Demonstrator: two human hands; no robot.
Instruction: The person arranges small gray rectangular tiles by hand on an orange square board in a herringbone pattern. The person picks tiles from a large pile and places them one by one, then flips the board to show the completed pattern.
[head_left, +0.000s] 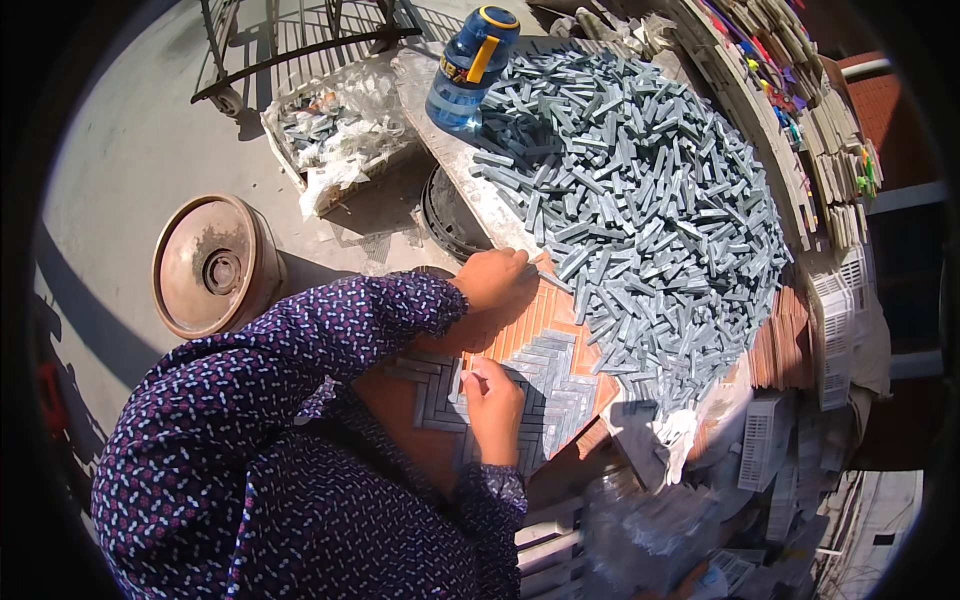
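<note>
Grey stone strips lie in a herringbone pattern (pixel 555 375) on an orange grooved tray (pixel 603 392). Over the tray's far edge, my left hand (pixel 492 280) is closed, its fingertips beside the near edge of a big heap of loose grey stone strips (pixel 640 190); whatever it holds is hidden. My right hand (pixel 494 405) is low over the laid strips with thumb and fingers pinched together. What sits in that pinch is too small to make out. Bare orange grooves (pixel 520 312) show between my two hands.
A blue bottle (pixel 473 70) with a yellow strap stands at the heap's far left. Beyond the table are a crate of plastic-wrapped scraps (pixel 340 130), a round brown pot (pixel 215 265) and a wheeled metal rack (pixel 300 50). Stacked orange trays (pixel 783 340) and white crates (pixel 835 330) line the right.
</note>
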